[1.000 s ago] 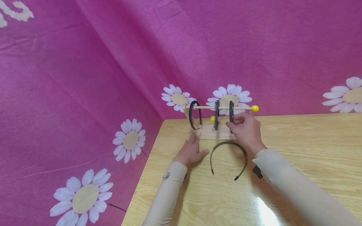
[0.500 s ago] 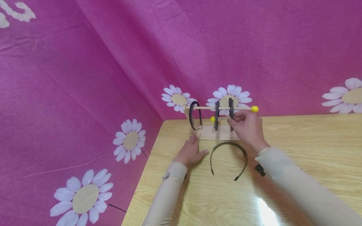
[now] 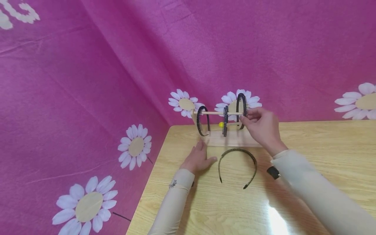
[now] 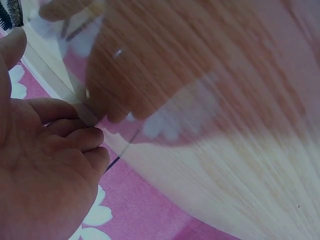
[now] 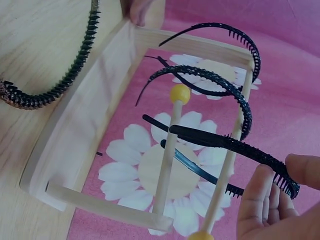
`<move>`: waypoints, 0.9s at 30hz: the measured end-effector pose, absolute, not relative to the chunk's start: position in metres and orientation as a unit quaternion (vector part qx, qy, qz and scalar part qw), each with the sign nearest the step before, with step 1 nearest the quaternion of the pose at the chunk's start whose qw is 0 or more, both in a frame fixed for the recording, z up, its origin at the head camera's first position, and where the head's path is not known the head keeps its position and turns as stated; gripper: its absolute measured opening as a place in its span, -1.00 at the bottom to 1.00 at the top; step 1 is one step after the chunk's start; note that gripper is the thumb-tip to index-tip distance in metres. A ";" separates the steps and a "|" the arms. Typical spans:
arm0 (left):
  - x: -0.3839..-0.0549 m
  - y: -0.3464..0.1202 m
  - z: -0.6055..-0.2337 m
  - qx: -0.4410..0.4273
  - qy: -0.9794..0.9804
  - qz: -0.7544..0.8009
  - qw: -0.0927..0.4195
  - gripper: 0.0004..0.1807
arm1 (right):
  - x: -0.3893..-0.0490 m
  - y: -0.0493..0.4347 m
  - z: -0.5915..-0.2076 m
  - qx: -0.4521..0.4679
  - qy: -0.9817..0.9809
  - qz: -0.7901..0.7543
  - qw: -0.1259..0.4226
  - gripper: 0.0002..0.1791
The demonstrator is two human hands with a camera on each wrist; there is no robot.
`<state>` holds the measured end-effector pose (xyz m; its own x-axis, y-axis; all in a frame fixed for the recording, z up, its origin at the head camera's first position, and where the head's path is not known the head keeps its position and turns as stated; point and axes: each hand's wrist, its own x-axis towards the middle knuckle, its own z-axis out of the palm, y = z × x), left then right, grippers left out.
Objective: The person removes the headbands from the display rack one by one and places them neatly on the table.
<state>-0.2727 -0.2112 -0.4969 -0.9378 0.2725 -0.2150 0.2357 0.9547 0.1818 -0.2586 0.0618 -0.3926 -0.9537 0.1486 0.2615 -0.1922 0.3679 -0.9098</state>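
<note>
My right hand (image 3: 262,127) pinches a black toothed headband (image 3: 242,96) between thumb and fingers. In the right wrist view, this headband (image 5: 250,150) straddles the upper rod (image 5: 227,170) of a wooden stand, its crown raised off the rod. Two other dark headbands hang on that rod: a plain toothed one (image 3: 199,120) at the left and a textured one (image 3: 225,120) in the middle. My left hand (image 3: 197,159) rests on the table, fingertips at the left end of the stand's base (image 3: 232,139), holding nothing.
A bronze-coloured coiled headband (image 3: 237,149) lies on the wooden table (image 3: 235,209) in front of the stand. A lower rod ends in a yellow ball (image 5: 180,94). Pink cloth with daisies (image 3: 279,58) hangs behind and at the left.
My right hand has moved up and slightly right, lifting the gripped headband higher relative to the rod and turning it a little. My left hand stays where it was.
</note>
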 end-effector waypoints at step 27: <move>-0.272 -0.211 -0.496 0.135 0.982 0.068 0.117 0.05 | -0.257 0.079 -0.368 0.001 -0.754 0.626 0.201 -0.59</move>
